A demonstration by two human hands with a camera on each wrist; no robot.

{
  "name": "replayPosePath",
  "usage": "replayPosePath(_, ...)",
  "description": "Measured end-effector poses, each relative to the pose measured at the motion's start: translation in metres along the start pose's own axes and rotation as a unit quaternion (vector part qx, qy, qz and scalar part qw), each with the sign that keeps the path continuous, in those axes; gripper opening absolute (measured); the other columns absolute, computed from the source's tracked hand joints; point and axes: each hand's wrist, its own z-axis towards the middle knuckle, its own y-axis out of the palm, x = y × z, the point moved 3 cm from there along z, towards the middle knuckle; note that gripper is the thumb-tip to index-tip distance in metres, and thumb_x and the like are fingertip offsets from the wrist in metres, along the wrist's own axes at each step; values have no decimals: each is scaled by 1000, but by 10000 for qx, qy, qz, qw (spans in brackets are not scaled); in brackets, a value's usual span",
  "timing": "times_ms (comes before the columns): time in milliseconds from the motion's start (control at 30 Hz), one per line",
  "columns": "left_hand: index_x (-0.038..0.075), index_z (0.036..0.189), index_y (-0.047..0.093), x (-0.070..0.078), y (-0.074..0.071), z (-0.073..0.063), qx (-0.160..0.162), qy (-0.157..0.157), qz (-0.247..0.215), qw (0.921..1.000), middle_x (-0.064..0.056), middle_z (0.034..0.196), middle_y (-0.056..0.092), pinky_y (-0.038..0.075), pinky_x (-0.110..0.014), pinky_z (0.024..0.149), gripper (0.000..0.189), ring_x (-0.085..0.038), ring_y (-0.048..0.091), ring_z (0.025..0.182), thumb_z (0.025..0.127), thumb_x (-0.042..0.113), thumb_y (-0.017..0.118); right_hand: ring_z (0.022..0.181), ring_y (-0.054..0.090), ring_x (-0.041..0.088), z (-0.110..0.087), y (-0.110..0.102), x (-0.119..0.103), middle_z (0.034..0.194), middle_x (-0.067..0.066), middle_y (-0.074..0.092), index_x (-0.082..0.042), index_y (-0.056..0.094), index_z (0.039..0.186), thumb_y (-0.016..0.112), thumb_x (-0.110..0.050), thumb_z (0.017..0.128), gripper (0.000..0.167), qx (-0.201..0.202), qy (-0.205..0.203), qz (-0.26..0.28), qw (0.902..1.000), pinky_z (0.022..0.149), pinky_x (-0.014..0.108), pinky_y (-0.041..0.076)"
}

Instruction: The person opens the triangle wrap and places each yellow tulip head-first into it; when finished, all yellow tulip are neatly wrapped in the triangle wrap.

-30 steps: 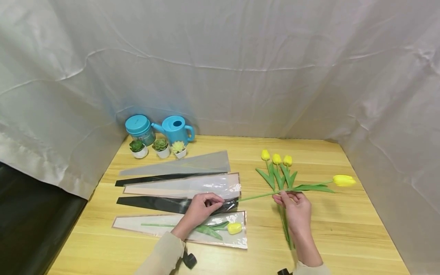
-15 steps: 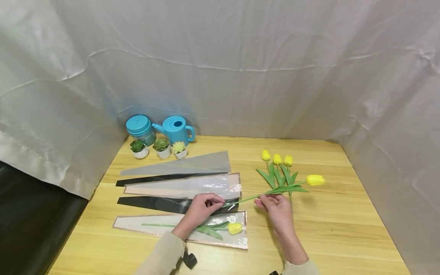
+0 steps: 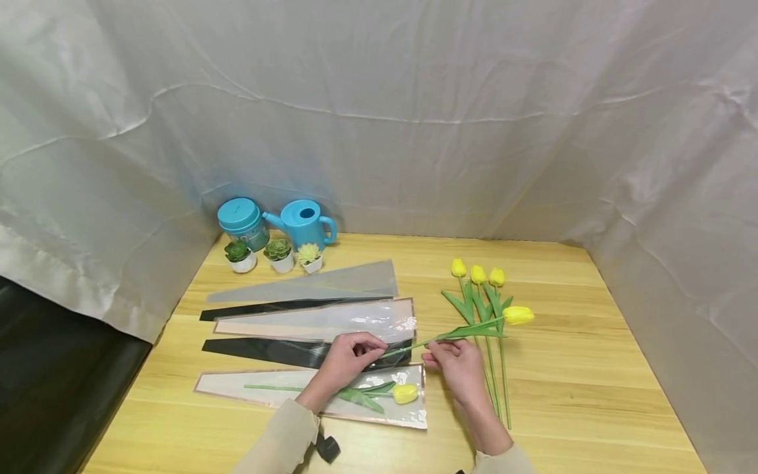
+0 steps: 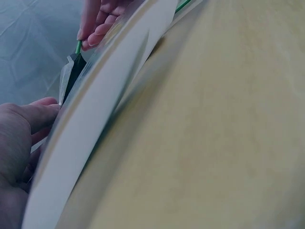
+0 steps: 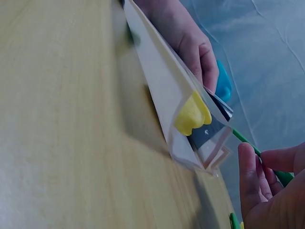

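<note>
Wrappers (image 3: 322,320) left of three tulips (image 3: 480,304)

Yellow bloom (image 3: 518,316), green stem (image 3: 408,349), black wrapper (image 3: 284,353)

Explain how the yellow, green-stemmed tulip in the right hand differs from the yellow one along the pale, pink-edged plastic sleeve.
The held tulip is pinched by the right hand; the other tulip lies ungripped. In the head view, the held tulip slants up rightward, while the other tulip runs nearly level. Both are yellow-flowered and green-leaved.
</note>
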Motion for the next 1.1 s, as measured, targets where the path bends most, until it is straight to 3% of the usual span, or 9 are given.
replayPosePath(233,15,99,83,1,1,0,195,-10,-284,9994,-2,90,78,41,-18,55,8,-8,51,60,92,16,80,72,75,20,4,2,4,96,26,71,14,62,110,68,5,95,18,102,-67,52,9999,72,32,64)
replayPosePath(400,6,99,82,22,-2,-4,247,-75,-354,9990,-9,89,77,40,-17,55,8,-9,50,60,92,6,78,70,73,17,5,-2,4,97,24,70,13,61,111,68,5,96,19,287,-68,132,9995,72,32,64)
replayPosePath(467,6,98,82,28,-4,-6,293,-52,-405,9987,-9,88,77,40,-16,56,7,-8,50,61,91,5,78,69,72,17,4,0,4,95,23,71,14,62,111,69,5,95,20,307,-45,222,9993,71,33,64)
replayPosePath(767,8,96,82,32,-4,-6,450,81,-341,9984,-7,88,77,42,-17,56,8,-5,51,61,90,4,79,62,71,15,-1,19,8,84,14,74,14,64,108,74,2,93,22,109,37,277,9996,62,29,63)
replayPosePath(900,8,95,82,31,-4,-5,446,53,-331,9984,-7,87,77,41,-17,56,7,-5,50,61,89,4,80,61,70,15,0,22,8,85,18,74,14,64,107,74,2,93,20,80,-45,175,9998,61,29,62)
replayPosePath(1100,8,97,82,11,0,-3,424,45,-212,9989,-8,89,77,42,-18,56,7,-6,51,61,90,5,80,62,70,16,3,22,10,88,23,74,13,65,105,73,2,94,17,94,-33,34,9999,60,30,62)
